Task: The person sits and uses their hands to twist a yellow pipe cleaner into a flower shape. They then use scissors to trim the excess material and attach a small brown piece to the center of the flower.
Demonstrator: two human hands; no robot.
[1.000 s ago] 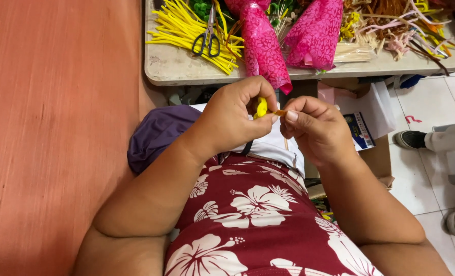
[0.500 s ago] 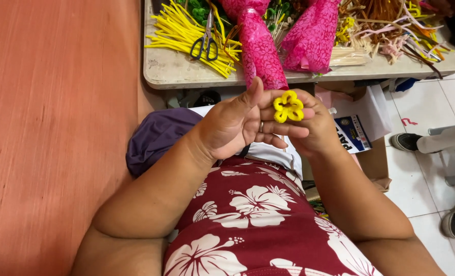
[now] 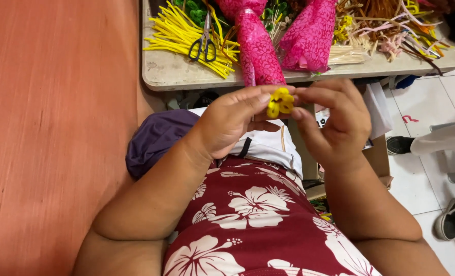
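Note:
A small yellow pipe-cleaner flower (image 3: pixel 280 101) with looped petals is pinched between the fingertips of both hands, held up in front of my chest. My left hand (image 3: pixel 232 120) grips it from the left with thumb and fingers. My right hand (image 3: pixel 334 120) touches it from the right with fingertips curled toward it. Both hands hover just below the front edge of a low table (image 3: pixel 186 71).
On the table lie a pile of yellow pipe cleaners (image 3: pixel 179 33), black-handled scissors (image 3: pixel 203 46), two pink wrapped bundles (image 3: pixel 258 48), and mixed coloured stems (image 3: pixel 391 25). An orange wall (image 3: pixel 54 128) stands left. Another person's shoes (image 3: pixel 452 217) are on the white floor at right.
The flower went from hidden between my closed fingers to held up in view. My hands rose slightly toward the table edge and my right fingers shifted around the petals.

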